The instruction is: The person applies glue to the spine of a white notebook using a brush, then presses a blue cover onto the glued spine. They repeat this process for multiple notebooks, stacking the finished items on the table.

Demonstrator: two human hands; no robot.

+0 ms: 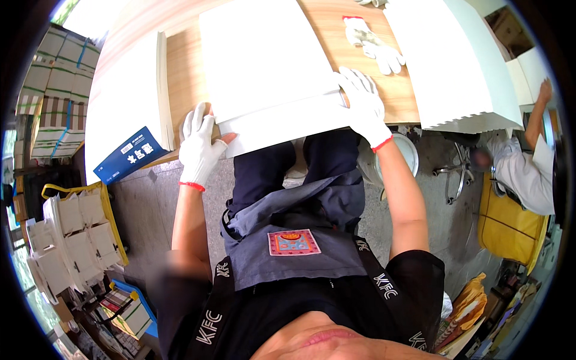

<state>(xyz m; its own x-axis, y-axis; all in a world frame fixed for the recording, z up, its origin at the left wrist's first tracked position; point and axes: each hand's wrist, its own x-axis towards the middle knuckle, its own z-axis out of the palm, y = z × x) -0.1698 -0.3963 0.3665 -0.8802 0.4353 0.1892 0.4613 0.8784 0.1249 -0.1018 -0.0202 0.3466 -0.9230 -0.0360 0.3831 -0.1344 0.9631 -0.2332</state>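
- Paper sheets (264, 54), white and unmarked on top, lie flat at the near edge of a wood-grain table (183, 66), between a left-hand stack (123, 90) with a blue printed cover (132, 155) and a white right-hand stack (459, 66).
- Gloved left hand (200, 144), fingers extended, meets the near left corner, bare thumb tip showing; whether it pinches, I cannot tell.
- Gloved right hand (362, 102), fingers straight, rests at the opposite corner; its grip I cannot confirm.
- Laying out looks done, I judge; lining up seems under way, as a front strip (282, 123) juts past the upper sheet toward the lap.
- How much remains, I cannot tell; a spare cotton glove (378, 48) lies beyond the right hand.
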